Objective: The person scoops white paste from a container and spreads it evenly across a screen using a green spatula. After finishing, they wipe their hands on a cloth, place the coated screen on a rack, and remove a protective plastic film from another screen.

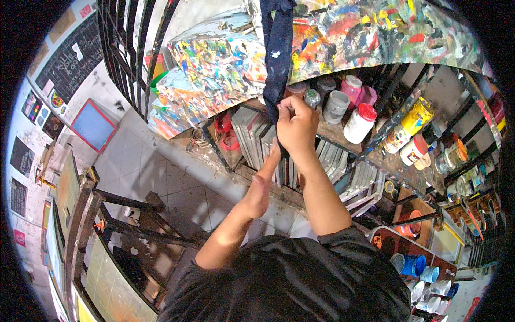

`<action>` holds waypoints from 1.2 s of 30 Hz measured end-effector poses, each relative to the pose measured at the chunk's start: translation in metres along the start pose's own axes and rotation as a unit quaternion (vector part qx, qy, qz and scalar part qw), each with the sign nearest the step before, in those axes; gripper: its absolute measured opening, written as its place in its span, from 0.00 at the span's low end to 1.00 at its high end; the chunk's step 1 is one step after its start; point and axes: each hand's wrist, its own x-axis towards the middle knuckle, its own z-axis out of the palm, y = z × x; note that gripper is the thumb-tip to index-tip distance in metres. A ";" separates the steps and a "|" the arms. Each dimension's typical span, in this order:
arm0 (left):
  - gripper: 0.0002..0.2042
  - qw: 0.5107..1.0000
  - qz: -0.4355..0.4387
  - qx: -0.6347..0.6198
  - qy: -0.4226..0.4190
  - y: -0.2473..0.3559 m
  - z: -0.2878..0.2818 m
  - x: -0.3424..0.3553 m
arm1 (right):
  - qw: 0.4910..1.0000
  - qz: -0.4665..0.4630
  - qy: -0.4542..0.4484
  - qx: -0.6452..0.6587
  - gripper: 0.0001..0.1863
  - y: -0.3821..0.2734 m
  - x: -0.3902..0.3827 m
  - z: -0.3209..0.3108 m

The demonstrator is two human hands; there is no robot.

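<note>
A long strip of dark navy cloth (278,59) with a small white mark runs across the paint-splattered tabletop (348,37) and hangs over its near edge. My right hand (298,126) is closed at the right side of the hanging cloth, its thumb and forefinger pinching the fabric. Lower and to the left, my left hand (264,181) is seen edge-on with its fingers stretched out towards the hanging end. The fingertips are close to the cloth; whether they touch it I cannot tell. The lowest part of the cloth is partly hidden behind my hands.
Below the tabletop, a shelf holds paint jars, among them a white jar with a red lid (360,123), and upright framed panels (249,137). More paint pots (413,265) stand at the lower right. A dark metal rack (134,228) with screens stands at left.
</note>
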 end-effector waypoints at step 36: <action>0.61 0.941 0.090 -0.307 0.112 0.046 0.011 0.026 | 0.992 -0.059 -0.103 -0.032 0.06 -0.025 -0.018 -0.015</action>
